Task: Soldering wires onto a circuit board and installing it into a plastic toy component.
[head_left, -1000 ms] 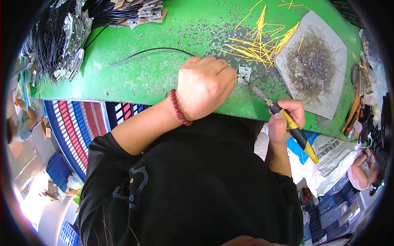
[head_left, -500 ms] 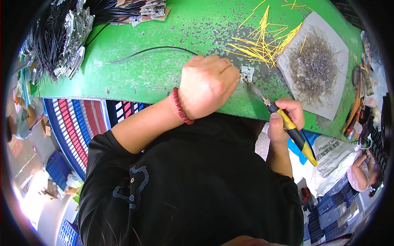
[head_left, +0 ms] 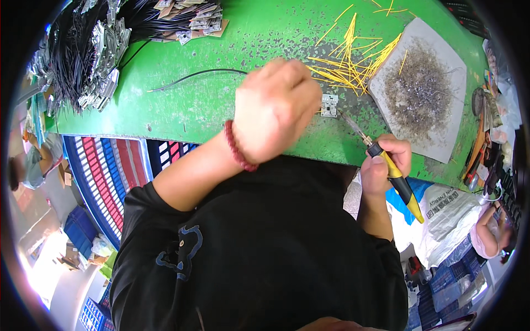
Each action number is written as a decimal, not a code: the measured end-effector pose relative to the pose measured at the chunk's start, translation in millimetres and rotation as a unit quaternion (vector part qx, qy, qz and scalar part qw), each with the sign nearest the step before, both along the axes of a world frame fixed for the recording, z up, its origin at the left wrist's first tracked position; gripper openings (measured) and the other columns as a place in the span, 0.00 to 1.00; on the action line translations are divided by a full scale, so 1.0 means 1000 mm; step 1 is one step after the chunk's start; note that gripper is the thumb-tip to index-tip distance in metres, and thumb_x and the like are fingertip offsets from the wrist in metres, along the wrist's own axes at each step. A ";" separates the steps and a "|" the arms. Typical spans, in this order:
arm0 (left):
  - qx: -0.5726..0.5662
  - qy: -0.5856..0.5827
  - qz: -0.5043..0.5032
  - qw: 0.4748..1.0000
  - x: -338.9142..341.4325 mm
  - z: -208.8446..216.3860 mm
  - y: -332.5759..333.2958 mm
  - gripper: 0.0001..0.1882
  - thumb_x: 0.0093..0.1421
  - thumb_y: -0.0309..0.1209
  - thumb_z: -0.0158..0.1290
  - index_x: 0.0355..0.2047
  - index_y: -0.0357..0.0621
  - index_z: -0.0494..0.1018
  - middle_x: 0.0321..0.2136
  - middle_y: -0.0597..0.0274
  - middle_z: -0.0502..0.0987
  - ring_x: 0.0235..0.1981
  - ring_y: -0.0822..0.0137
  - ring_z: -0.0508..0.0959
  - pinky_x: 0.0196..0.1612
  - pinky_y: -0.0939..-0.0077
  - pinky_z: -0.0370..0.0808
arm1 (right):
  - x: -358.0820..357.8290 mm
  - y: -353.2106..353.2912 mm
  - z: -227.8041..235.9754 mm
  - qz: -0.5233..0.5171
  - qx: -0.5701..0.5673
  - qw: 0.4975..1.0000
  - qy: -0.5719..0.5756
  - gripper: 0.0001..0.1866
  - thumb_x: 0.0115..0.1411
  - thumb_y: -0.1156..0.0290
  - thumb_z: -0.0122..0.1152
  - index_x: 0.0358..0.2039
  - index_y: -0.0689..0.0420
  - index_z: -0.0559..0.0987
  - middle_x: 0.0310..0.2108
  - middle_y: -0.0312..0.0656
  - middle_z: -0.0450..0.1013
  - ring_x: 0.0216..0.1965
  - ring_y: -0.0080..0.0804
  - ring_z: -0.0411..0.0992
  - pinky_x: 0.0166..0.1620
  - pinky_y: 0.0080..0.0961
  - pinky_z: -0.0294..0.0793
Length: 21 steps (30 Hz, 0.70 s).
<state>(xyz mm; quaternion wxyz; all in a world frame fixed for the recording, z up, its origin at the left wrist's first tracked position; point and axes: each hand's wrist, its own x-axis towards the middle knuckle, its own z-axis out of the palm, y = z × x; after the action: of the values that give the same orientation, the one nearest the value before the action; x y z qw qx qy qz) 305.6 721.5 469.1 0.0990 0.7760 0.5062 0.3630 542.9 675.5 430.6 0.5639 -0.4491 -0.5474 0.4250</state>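
Note:
My left hand (head_left: 277, 110), a red bead bracelet on its wrist, is closed with the knuckles up over the green bench. A black cable (head_left: 196, 72) runs in from the left and disappears under this hand; the fingertips are hidden. A thin yellowish wire end (head_left: 318, 112) shows past the fingers, beside a small white circuit board (head_left: 329, 106) lying on the bench. A yellow and black soldering iron (head_left: 395, 174) is in my right hand (head_left: 387, 162), thumb and fingers closed around its grip. Its tip points at the board's right edge and appears just off it.
Cut yellow wires (head_left: 353, 69) lie loose beyond the board. At right a grey slab (head_left: 381, 91) carries dark solder residue. Bundles of black cables with metal pieces (head_left: 102, 60) fill the far left of the bench (head_left: 182, 110). Striped crates (head_left: 102, 171) stand below its front edge.
The iron's tip has moved from the board to just off its right side. My left hand has shifted slightly up and left, with its knuckles blurred.

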 end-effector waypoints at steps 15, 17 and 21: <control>-0.112 0.035 -0.056 0.992 -0.005 -0.003 0.001 0.07 0.50 0.26 0.60 0.27 0.44 0.72 0.24 0.59 0.75 0.27 0.55 0.76 0.32 0.63 0.71 | -0.001 0.002 -0.001 -0.015 0.025 1.000 0.011 0.15 0.52 0.66 0.62 0.33 0.62 0.69 0.23 0.41 0.66 0.23 0.24 0.64 0.26 0.18 0.62; -0.109 0.002 -0.056 0.992 -0.004 0.001 -0.011 0.07 0.48 0.25 0.61 0.26 0.45 0.73 0.26 0.61 0.78 0.28 0.58 0.77 0.31 0.65 0.71 | 0.000 0.001 -0.001 -0.020 0.021 1.000 0.008 0.16 0.52 0.65 0.62 0.33 0.62 0.69 0.23 0.41 0.66 0.23 0.24 0.63 0.26 0.18 0.62; -0.025 0.016 -0.049 0.998 0.000 -0.009 -0.018 0.07 0.48 0.27 0.58 0.22 0.48 0.69 0.20 0.67 0.70 0.25 0.64 0.74 0.29 0.67 0.67 | -0.002 0.003 -0.001 -0.016 0.025 1.000 0.007 0.16 0.52 0.64 0.63 0.32 0.62 0.69 0.22 0.40 0.66 0.23 0.24 0.63 0.26 0.18 0.61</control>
<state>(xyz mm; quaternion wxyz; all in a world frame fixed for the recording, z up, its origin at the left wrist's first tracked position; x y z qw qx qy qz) 305.9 703.6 460.0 0.1277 0.8026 0.4781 0.3330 540.7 678.5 429.8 0.5856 -0.4407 -0.5463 0.4055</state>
